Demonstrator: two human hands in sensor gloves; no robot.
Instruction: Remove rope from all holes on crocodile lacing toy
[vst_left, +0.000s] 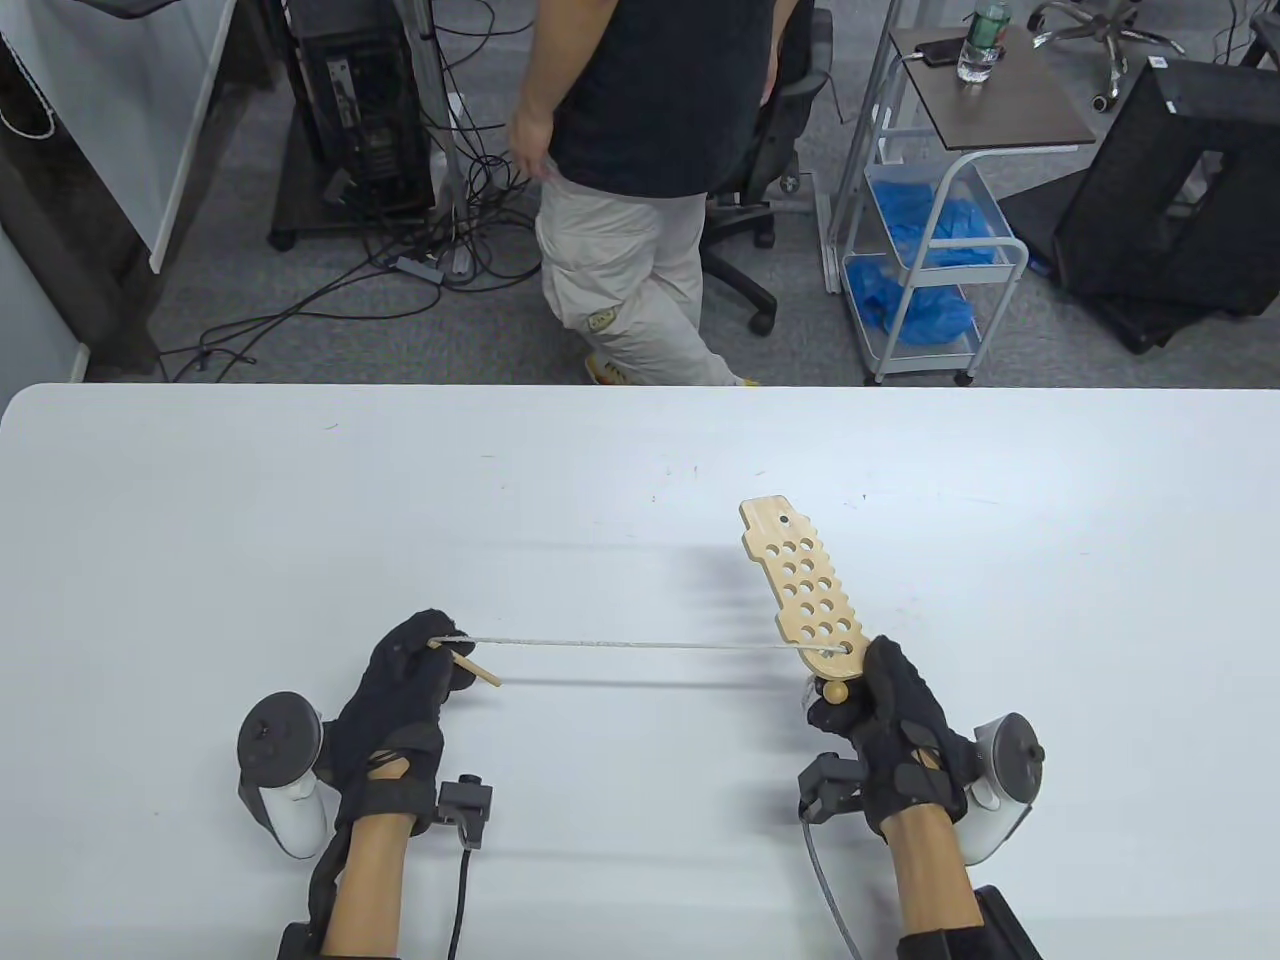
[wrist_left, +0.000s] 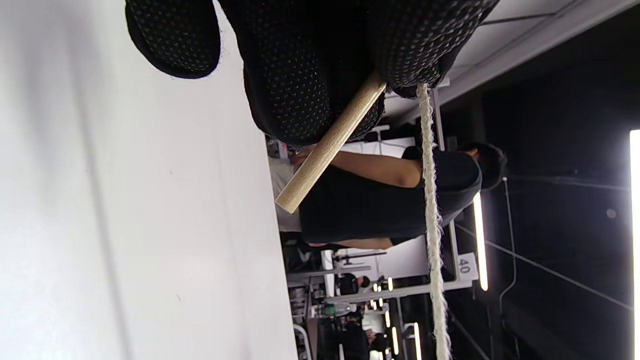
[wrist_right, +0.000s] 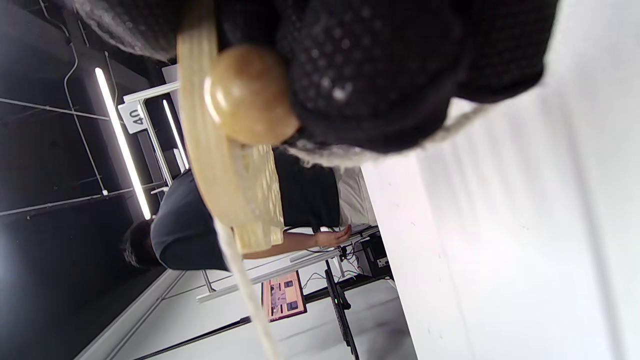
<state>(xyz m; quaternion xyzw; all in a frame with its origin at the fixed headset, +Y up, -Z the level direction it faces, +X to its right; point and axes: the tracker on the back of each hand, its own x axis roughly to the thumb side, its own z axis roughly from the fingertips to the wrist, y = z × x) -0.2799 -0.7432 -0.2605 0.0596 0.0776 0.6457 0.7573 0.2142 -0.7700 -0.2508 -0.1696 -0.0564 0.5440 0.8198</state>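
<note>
The wooden crocodile lacing board (vst_left: 803, 581) with several holes is held above the white table by its near end in my right hand (vst_left: 868, 700). It shows edge-on in the right wrist view (wrist_right: 210, 165), next to a round wooden bead (wrist_right: 250, 92) under my fingers. A white rope (vst_left: 640, 645) runs taut from a near hole of the board leftward to my left hand (vst_left: 425, 660). That hand pinches the rope's end together with its wooden needle stick (vst_left: 478, 668). The left wrist view shows the stick (wrist_left: 327, 147) and rope (wrist_left: 431, 220) hanging from my fingers.
The white table (vst_left: 250, 520) spans the view. Beyond its far edge a person (vst_left: 640, 190) stands by an office chair, next to a wheeled cart (vst_left: 930, 250) with blue gloves, and a computer tower with cables (vst_left: 360, 100).
</note>
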